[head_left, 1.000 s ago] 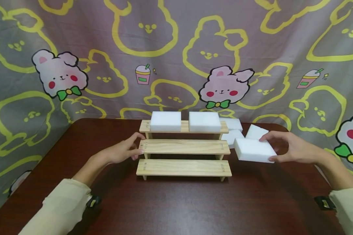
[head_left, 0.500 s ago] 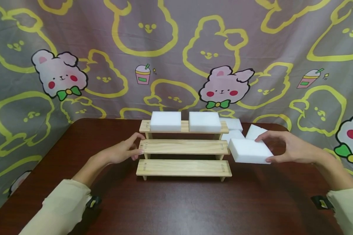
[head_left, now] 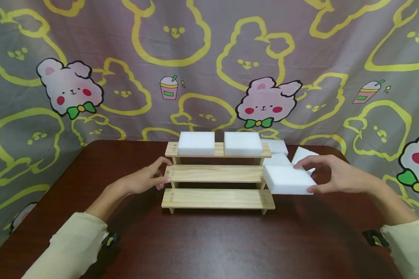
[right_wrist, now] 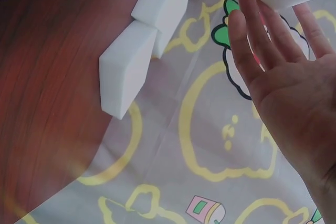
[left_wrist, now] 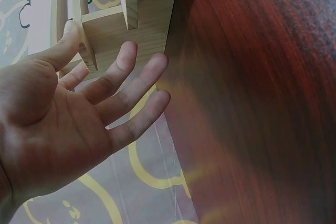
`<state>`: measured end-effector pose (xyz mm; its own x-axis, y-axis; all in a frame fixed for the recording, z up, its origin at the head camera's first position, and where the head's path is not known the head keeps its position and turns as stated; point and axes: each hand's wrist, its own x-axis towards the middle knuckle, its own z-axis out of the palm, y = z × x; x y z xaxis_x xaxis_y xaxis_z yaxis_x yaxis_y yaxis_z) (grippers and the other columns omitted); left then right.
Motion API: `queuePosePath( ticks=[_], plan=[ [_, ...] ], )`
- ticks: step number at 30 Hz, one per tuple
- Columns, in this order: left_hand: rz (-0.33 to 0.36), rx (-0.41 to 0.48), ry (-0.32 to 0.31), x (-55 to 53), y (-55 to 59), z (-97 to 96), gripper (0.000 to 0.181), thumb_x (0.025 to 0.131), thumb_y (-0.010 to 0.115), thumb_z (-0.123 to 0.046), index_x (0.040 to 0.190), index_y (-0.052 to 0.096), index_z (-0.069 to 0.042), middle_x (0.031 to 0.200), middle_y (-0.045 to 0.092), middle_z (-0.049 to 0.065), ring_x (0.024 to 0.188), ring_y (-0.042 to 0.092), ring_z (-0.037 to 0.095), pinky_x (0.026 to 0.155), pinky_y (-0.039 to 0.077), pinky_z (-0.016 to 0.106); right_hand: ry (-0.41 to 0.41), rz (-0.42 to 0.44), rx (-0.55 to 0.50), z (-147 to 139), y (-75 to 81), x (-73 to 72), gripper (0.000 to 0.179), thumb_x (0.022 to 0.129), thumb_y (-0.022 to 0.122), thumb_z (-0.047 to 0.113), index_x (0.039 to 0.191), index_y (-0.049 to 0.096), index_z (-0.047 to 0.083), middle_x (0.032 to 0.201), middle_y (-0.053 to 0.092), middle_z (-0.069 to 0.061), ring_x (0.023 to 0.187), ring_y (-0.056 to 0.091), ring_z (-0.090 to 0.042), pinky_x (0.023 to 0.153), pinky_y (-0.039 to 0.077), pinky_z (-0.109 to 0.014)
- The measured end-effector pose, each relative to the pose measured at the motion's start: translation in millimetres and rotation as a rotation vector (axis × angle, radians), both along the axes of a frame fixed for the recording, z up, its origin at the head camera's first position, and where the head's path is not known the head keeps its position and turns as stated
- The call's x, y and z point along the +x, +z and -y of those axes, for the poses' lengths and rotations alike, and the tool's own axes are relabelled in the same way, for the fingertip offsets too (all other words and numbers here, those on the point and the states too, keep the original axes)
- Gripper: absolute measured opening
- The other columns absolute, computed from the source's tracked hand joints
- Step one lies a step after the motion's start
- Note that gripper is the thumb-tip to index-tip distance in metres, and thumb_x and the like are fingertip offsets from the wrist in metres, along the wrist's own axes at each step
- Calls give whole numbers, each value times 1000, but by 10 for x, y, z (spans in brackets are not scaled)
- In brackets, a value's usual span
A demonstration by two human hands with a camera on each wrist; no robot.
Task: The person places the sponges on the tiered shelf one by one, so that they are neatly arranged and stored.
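Observation:
A three-step wooden display shelf [head_left: 213,173] stands on the table. My left hand [head_left: 143,180] is at its left end; in the left wrist view the thumb [left_wrist: 65,45] and index finger pinch the end of a shelf board while the other fingers stick out loosely. On the right, my right hand [head_left: 345,176] grips a white foam block [head_left: 288,179] by its right end, thumb in front and fingers behind. The block's left end overlaps the middle step's right end. Two similar blocks, one left [head_left: 196,143] and one right [head_left: 242,144], lie side by side on the top step.
Behind the held block, several more white foam blocks [head_left: 276,146] lie on the dark red-brown table [head_left: 213,248] right of the shelf. A patterned cloth [head_left: 209,50] hangs along the back edge of the table.
My right hand has carried the foam block leftward, up to the right end of the shelf's middle step. The left hand has stayed in place at the shelf.

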<state>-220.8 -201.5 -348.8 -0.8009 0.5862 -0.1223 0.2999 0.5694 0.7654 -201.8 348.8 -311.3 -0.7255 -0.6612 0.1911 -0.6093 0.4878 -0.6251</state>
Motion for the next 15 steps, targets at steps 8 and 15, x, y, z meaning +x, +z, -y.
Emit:
queuePosePath(
  ticks=[8, 15],
  plan=[
    [-4, 4, -1, 1, -1, -1, 42, 107, 58, -12, 138, 30, -3, 81, 62, 13, 79, 63, 28, 82, 51, 51, -24, -80, 13, 94, 3, 16, 59, 72, 95, 5, 124, 67, 15, 113, 67, 7, 93, 61, -8, 74, 56, -23],
    [1, 9, -2, 7, 6, -6, 42, 107, 58, -11, 138, 30, -3, 80, 62, 13, 78, 62, 28, 81, 51, 51, -42, -78, 13, 166, -18, 23, 58, 73, 94, 7, 124, 68, 16, 112, 62, 4, 82, 64, -11, 65, 57, -27]
  ],
)
